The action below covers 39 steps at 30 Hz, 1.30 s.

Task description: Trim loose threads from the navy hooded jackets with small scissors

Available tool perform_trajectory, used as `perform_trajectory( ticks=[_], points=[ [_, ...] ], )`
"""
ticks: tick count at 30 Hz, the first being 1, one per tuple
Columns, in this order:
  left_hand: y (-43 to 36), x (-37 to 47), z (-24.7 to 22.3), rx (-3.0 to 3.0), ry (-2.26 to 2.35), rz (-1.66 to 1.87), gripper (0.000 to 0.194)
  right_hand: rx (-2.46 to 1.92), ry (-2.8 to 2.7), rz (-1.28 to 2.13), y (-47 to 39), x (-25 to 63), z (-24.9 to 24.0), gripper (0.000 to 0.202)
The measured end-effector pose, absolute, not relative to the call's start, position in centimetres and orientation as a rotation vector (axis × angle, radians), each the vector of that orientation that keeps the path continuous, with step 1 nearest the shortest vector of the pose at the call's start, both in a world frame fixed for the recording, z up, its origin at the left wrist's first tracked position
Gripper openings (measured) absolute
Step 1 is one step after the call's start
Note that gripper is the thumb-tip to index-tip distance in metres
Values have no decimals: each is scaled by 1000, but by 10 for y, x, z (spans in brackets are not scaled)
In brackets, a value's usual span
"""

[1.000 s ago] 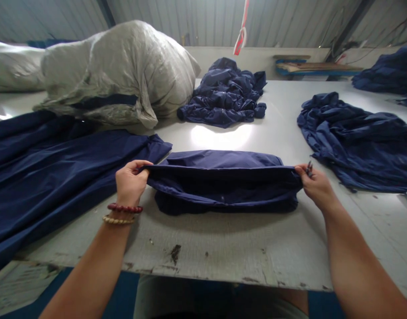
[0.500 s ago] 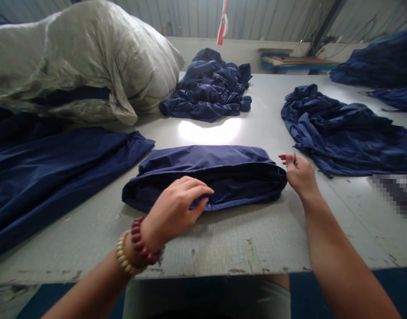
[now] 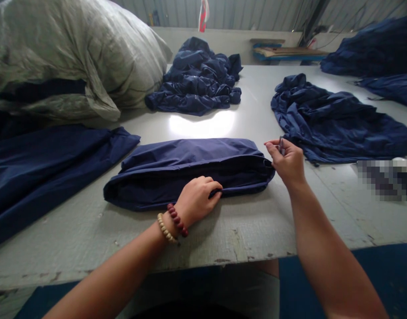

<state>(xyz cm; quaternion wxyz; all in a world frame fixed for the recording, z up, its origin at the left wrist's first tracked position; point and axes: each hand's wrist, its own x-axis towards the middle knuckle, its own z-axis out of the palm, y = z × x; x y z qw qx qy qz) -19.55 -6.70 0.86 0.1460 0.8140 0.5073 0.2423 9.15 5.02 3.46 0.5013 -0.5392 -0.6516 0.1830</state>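
Across the desk (image 3: pixel 263 235), to folded navy fabric (image 3: pixel 190 155) lying near its front; on to the left hand (image 3: pixel 198 197), pinching the fabric's near edge; over to the right hand (image 3: pixel 288 161), curled around a small tool (image 3: pixel 281 145) beside the right end, with any lettering unreadably small.

On my feed, left hand (image 3: pixel 198 199) has left the navy cloth's (image 3: pixel 193 153) left end and now curls onto its near edge, right of middle. Right hand (image 3: pixel 288 161) released the cloth's right end, now just beside it; the cloth's upper edge, earlier stretched, sags.
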Motion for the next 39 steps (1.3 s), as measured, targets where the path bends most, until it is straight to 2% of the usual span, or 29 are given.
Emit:
perform_trajectory(
  ticks=[7, 12, 15, 19, 22, 24, 28, 29, 35, 39],
  points=[
    [-64, -203, 12, 2028, 1364, 900, 14, -1015, -1441, 1290, 39, 96, 50, 29],
    [-64, -205, 15, 2039, 1356, 905, 12, -1129, -1524, 1440, 37, 101, 52, 36],
    [-65, -210, 16, 2180, 1238, 784, 10, -1254, -1518, 1494, 42, 106, 48, 42],
    [-66, -213, 17, 2398, 1118, 559, 3, -1652, -1598, 1216, 52, 112, 41, 51],
    [-67, -211, 16, 2423, 1139, 522, 20, -1900, -1767, 894, 55, 113, 40, 60],
    [-66, -207, 14, 2419, 1201, 514, 28, -1944, -1840, 800, 54, 112, 41, 64],
    [-63, -200, 7, 2403, 1337, 477, 14, -1854, -1898, 708, 50, 108, 44, 60],
    [-62, -199, 6, 2404, 1350, 468, 17, -1798, -1889, 676, 50, 108, 44, 58],
    [-68, -193, 5, 2488, 1502, 471, 44, -1426, -1669, 451, 50, 106, 42, 44],
    [-69, -194, 6, 2554, 1622, 410, 64, -1327, -1712, 482, 36, 99, 57, 40]
  ],
)
